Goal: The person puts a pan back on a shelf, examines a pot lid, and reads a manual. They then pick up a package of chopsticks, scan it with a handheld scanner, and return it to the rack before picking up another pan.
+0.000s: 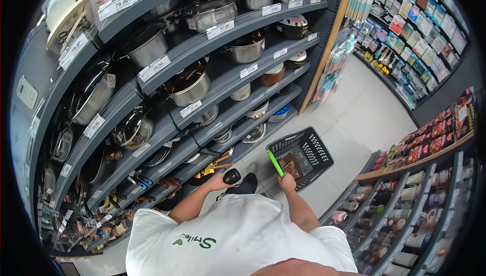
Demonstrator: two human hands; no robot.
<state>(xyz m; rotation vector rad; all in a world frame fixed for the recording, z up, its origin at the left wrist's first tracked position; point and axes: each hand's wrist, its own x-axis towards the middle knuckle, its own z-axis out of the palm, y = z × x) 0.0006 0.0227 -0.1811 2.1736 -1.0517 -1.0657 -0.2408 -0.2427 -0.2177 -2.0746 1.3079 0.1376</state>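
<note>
My right hand is closed round the bright green handle of a black plastic shopping basket. The basket hangs in front of me over the tiled floor, its side walls full of small holes. Low inside it lies a brown flat item, partly covered by my hand and the handle. My left hand, beside the lower shelves, has its fingers closed at a black rounded object with a small light mark. What kind of object it is I cannot tell.
Shelves of steel pots with price tags curve along my left. Yellow-and-wood handled items stick out near my left hand. Shelves of bottles and cups stand close on the right. Hanging packets fill a rack beyond the tiled aisle.
</note>
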